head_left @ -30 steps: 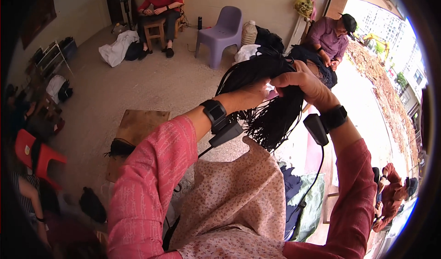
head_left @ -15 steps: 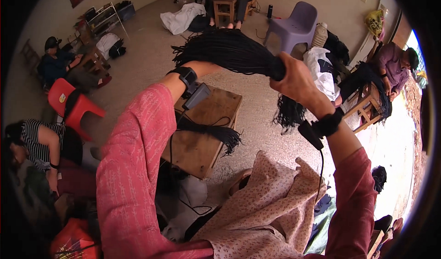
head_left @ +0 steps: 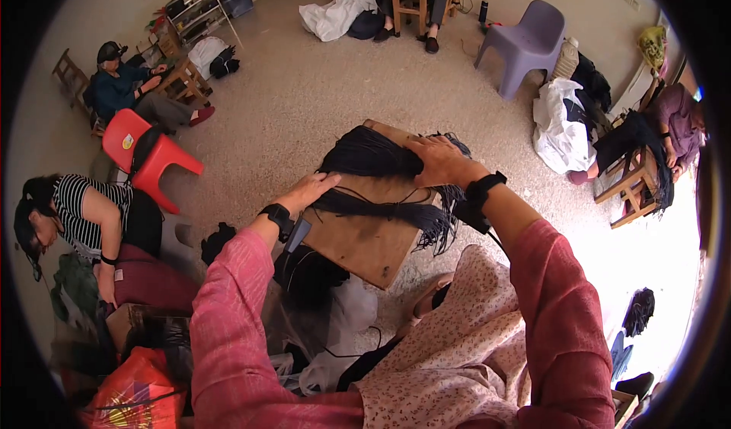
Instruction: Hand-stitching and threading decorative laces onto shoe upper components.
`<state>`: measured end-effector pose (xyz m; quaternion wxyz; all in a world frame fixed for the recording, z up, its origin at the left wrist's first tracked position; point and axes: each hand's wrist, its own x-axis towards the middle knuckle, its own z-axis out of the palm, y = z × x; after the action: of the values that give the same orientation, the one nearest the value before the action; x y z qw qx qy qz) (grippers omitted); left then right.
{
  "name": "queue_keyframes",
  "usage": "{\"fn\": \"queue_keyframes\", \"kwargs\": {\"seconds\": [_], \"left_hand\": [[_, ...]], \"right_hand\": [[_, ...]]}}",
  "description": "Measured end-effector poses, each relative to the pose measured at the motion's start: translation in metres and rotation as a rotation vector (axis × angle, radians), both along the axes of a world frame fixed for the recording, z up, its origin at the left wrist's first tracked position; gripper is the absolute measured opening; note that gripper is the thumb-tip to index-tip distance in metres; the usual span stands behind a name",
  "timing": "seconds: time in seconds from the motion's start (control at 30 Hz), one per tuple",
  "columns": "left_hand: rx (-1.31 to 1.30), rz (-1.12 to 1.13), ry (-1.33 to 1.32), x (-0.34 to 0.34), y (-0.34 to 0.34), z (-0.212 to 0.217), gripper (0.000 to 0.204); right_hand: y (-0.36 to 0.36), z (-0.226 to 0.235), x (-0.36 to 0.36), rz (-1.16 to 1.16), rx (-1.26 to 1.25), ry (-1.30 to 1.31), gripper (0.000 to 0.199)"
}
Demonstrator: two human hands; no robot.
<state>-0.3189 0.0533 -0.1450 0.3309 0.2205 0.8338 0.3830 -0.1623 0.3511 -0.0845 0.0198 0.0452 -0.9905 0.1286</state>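
Note:
A thick bundle of black cords (head_left: 365, 153) lies across the far part of a low wooden table (head_left: 354, 242). My right hand (head_left: 442, 161) rests over the bundle's right part, fingers stretched out on top of it. The loose cord ends hang out beyond that hand. My left hand (head_left: 308, 191) is open, its straight fingers touching or close to the bundle's near left end. A second, thinner bundle of black cords (head_left: 388, 210) lies nearer to me on the table, its frayed ends past the right edge.
A red chair (head_left: 148, 155) and a bending person (head_left: 87, 223) are at left. A purple chair (head_left: 525, 41) and a white sack (head_left: 562, 124) stand at right. Other people sit around the room. A red bag (head_left: 141, 391) lies at lower left.
The bundle, held raised and bent in front of me before, now lies on the table. Both hands have come down, and the right hand's grip has loosened into stretched fingers.

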Motion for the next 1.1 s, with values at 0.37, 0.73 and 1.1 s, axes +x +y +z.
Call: {"fn": "queue_keyframes", "kwargs": {"seconds": [0.37, 0.73, 1.1], "left_hand": [[0.244, -0.348, 1.079, 0.074, 0.017, 0.046, 0.035], [0.242, -0.861, 0.588, 0.114, 0.058, 0.045, 0.025], [0.312, -0.611, 0.128, 0.122, 0.062, 0.033, 0.022]], "right_hand": [[-0.002, 0.008, 0.024, -0.085, 0.277, -0.217, 0.069], [0.037, 0.011, 0.059, -0.14, -0.109, -0.136, 0.079], [0.042, 0.002, 0.056, -0.299, -0.3, -0.233, 0.084]]}}
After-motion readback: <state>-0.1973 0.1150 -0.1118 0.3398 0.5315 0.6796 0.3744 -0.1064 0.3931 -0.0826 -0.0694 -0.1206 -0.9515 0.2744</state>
